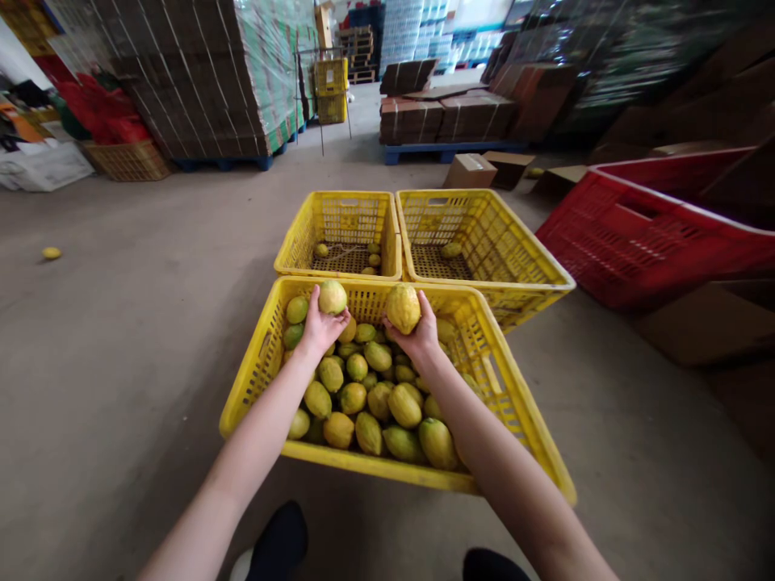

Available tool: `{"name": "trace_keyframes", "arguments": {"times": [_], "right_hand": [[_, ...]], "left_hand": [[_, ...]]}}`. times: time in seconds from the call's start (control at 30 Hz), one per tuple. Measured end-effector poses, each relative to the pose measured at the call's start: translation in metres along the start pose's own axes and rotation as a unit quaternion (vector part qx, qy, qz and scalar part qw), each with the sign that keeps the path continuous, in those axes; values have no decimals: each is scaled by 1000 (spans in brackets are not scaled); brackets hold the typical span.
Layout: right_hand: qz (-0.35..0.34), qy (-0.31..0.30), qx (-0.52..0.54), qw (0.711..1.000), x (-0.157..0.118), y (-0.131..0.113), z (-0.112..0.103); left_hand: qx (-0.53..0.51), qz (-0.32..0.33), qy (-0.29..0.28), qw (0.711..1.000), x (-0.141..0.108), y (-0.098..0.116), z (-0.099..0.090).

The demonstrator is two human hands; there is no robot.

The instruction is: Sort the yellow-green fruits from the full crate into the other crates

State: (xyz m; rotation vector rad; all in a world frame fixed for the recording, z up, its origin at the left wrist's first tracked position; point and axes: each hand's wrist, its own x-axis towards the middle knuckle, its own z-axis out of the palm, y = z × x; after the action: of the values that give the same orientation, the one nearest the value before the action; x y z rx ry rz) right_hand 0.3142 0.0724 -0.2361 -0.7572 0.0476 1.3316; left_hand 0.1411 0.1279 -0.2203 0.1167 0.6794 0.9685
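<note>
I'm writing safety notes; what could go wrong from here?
The round, pale yellow-green fruit in the left hand might slip; the right hand, holding a bumpy yellow oval fruit, isn't free to catch it. Either, if dropped, could bruise the green-and-yellow fruit piled in the slotted yellow plastic crate below. Someone could step on the small yellow fruit lying on the grey floor.

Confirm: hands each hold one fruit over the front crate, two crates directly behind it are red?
Crate colour's wrong: head view shows the rear-left crate and rear-right crate are yellow. The left hand and right hand do each hold one fruit over the front crate.
</note>
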Motion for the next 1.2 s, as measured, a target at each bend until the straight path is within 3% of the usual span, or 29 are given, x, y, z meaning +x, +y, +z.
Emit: {"name": "trace_keyframes", "arguments": {"times": [0.2,0.37,0.47,0.53,0.67,0.87,1.0,1.1,1.2], "right_hand": [[33,-56,-2,998,-3,0,-1],[20,-51,9,998,-7,-5,1],[-27,-35,-61,997,-7,1,5],[-112,-35,-135,984,-8,10,8],[-301,-41,-252,919,-15,30,13],[-425,-15,-369,826,-21,36,10],[-472,-17,-453,756,-17,44,3],[-456,-64,-512,725,-17,54,-3],[-452,-127,-580,666,-20,61,-5]], "left_hand": [[30,-17,-70,997,-3,1,0],[32,-28,-71,997,-5,2,-3],[9,-34,-44,998,-4,-1,-6],[-24,-23,-30,999,-4,-4,-7],[-26,-25,-70,997,-4,-9,-7],[31,-84,-146,985,-6,-14,-10],[35,-97,-82,991,-5,-25,-11],[27,-76,-13,997,0,-31,-14],[56,-34,-6,998,4,-32,-21]]}}
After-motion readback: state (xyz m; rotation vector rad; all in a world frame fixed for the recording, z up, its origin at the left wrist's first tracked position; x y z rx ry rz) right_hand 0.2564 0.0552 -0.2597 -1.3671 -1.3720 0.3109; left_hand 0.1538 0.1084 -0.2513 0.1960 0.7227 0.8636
